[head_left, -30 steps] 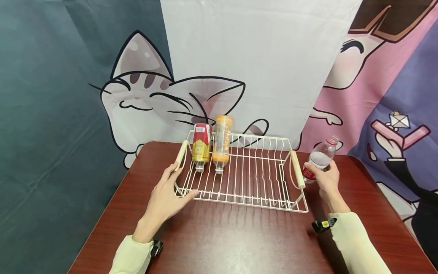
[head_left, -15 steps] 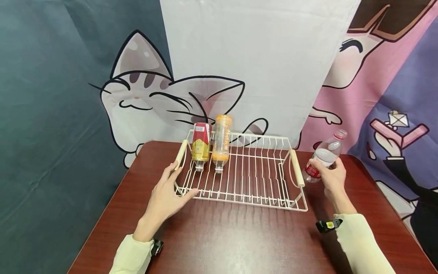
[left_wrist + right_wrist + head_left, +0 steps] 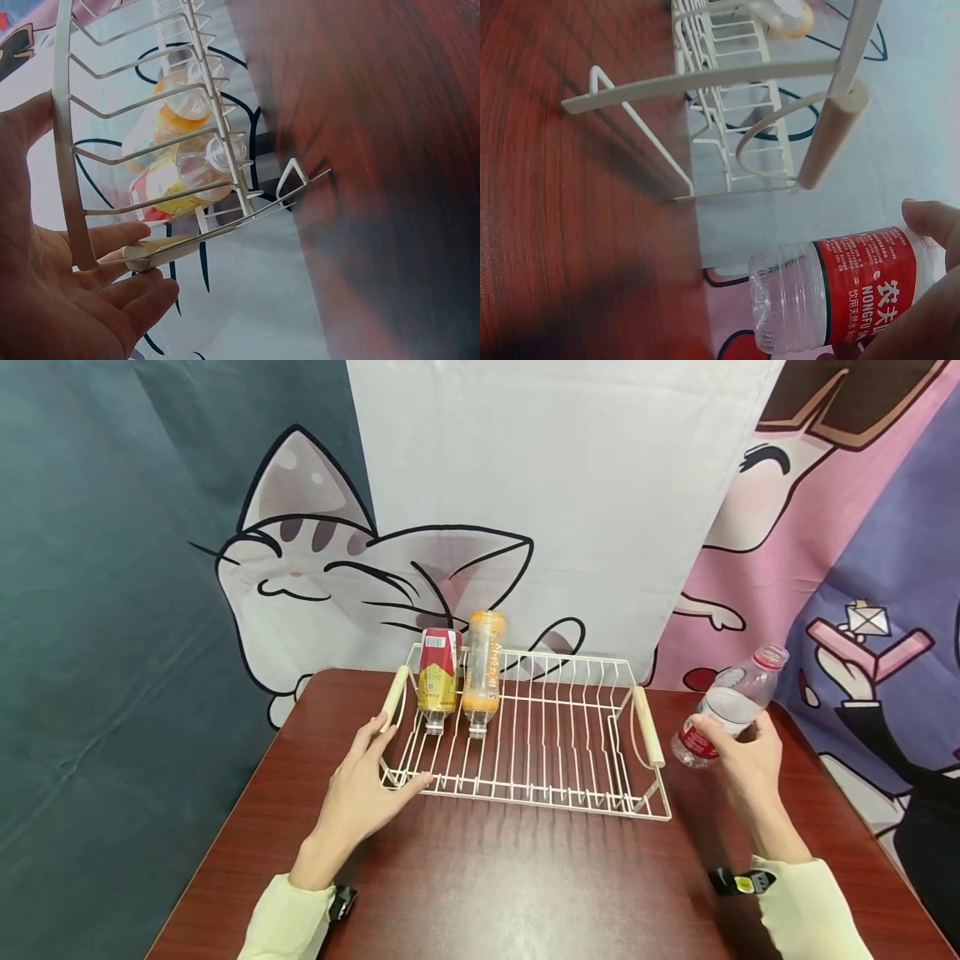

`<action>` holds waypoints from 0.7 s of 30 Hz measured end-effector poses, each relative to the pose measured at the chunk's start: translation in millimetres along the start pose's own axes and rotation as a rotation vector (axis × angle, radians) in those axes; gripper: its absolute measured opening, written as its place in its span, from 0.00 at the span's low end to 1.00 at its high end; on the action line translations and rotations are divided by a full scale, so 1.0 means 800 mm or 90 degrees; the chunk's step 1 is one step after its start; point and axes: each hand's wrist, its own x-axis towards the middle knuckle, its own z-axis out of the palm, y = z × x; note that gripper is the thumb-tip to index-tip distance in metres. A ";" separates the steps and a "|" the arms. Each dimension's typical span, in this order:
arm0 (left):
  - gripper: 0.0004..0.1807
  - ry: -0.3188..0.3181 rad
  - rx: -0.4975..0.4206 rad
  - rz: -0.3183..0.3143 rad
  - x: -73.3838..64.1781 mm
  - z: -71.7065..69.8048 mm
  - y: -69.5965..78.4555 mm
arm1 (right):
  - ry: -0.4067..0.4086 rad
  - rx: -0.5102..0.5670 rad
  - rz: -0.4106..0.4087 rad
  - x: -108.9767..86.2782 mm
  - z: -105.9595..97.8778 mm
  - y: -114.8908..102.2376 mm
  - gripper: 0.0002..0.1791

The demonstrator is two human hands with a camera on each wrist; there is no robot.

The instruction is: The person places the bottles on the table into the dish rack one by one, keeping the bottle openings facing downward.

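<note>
On the right in the head view, my right hand grips a clear plastic water bottle with a red label. Its neck leans up and to the right, and its base shows in the right wrist view beside the rack's handle. My left hand rests spread at the near left corner of a white wire dish rack. Its fingertips are at the left wooden handle and its thumb lies along the front rail. A red-and-yellow bottle and an orange-capped clear bottle lean neck-down in the rack.
The rack stands on a dark red-brown table. Its right wooden handle is just left of the water bottle. A cartoon-printed cloth hangs behind the table.
My right hand has carried the water bottle to the right and slightly nearer, away from the rack's right handle. The left hand and the rack have barely moved.
</note>
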 end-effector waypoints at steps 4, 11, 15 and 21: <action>0.53 0.001 0.003 0.000 0.000 0.001 -0.001 | -0.015 0.000 -0.027 -0.014 -0.002 -0.009 0.29; 0.53 0.000 0.005 0.001 0.000 0.003 -0.001 | -0.022 -0.058 -0.062 -0.042 -0.009 -0.021 0.31; 0.53 0.000 0.007 0.004 0.000 0.003 -0.001 | -0.026 -0.126 -0.089 -0.055 -0.015 -0.029 0.30; 0.52 0.006 0.019 0.006 0.001 0.003 -0.002 | -0.021 -0.152 -0.120 -0.065 -0.022 -0.036 0.32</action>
